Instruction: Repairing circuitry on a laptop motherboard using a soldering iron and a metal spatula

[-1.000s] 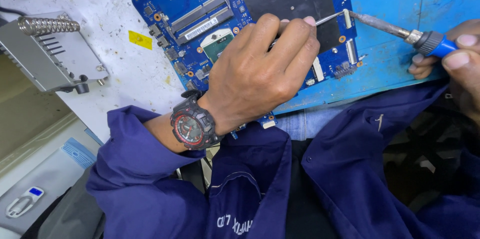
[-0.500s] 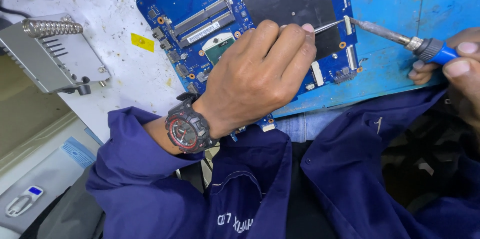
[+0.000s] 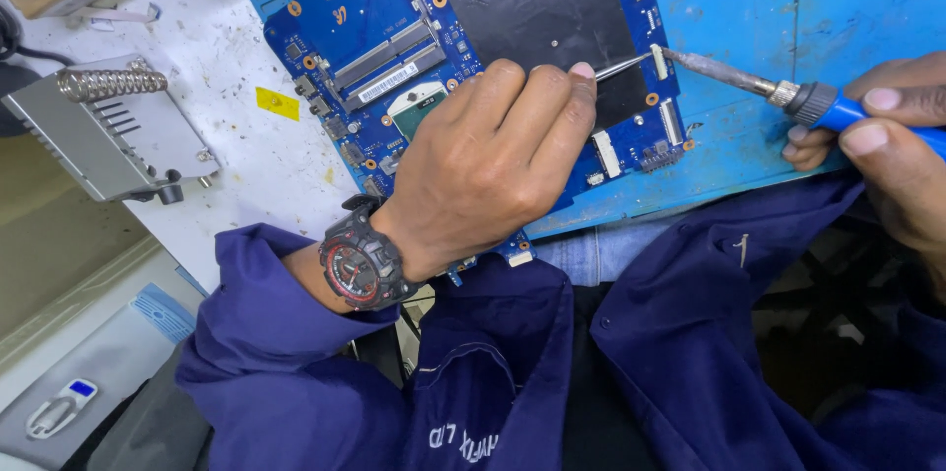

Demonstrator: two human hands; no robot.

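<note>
While left hand (image 3: 483, 170) pinches tweezers (image 3: 623, 65) over blue motherboard (image 3: 394, 28), right hand (image 3: 887, 151) grips soldering iron (image 3: 778, 92), tip beside tweezer tips.

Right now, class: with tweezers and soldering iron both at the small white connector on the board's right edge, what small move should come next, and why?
Probably a slight easing of the soldering iron tip onto the white connector. The tweezers in the left hand already point at it, and the right hand holds the iron's tip right beside it on the blue circuit board.
</note>
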